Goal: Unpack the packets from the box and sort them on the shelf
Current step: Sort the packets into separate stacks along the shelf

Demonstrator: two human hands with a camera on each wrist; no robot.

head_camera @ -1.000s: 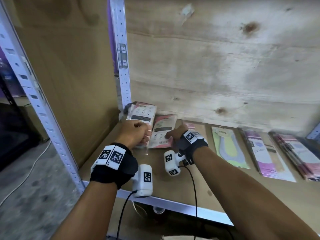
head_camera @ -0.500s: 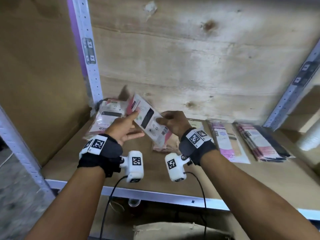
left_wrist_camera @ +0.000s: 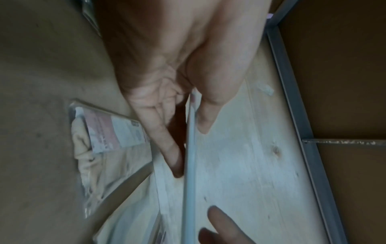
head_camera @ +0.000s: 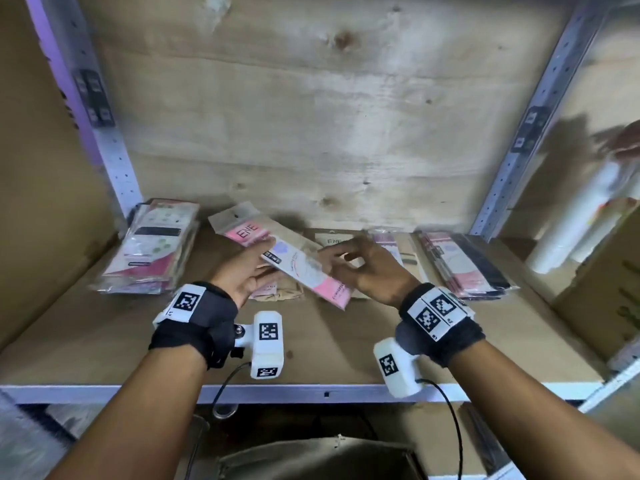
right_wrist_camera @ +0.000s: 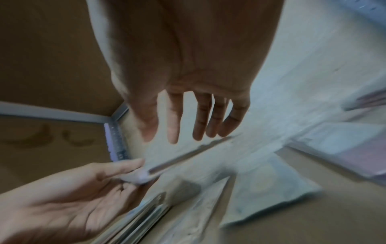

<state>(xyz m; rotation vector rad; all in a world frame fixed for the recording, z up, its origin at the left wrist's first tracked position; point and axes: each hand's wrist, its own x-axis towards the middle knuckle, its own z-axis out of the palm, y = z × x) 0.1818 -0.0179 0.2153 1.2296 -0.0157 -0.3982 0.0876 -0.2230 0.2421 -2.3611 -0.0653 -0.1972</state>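
Note:
A long pink and white packet (head_camera: 294, 261) marked ENE hangs tilted above the middle of the wooden shelf (head_camera: 104, 341). My left hand (head_camera: 258, 263) pinches its left half between thumb and fingers; the left wrist view shows the packet (left_wrist_camera: 190, 148) edge-on in that pinch. My right hand (head_camera: 360, 261) hovers at its right end with fingers straight and spread. In the right wrist view the right hand (right_wrist_camera: 188, 128) is just off the packet (right_wrist_camera: 188, 155) and holds nothing.
A stack of packets (head_camera: 152, 251) lies at the shelf's back left, loose packets (head_camera: 277, 292) lie under my hands, and more stacks (head_camera: 464, 265) lie at the right. Metal uprights (head_camera: 114, 161) frame the bay. A white roll (head_camera: 581, 216) and a cardboard box (head_camera: 602, 289) stand beyond the right upright.
The packet has travelled right, from over the left stack to the shelf's middle. My right hand, which pinched it half a second ago, has opened its fingers. My head has turned right.

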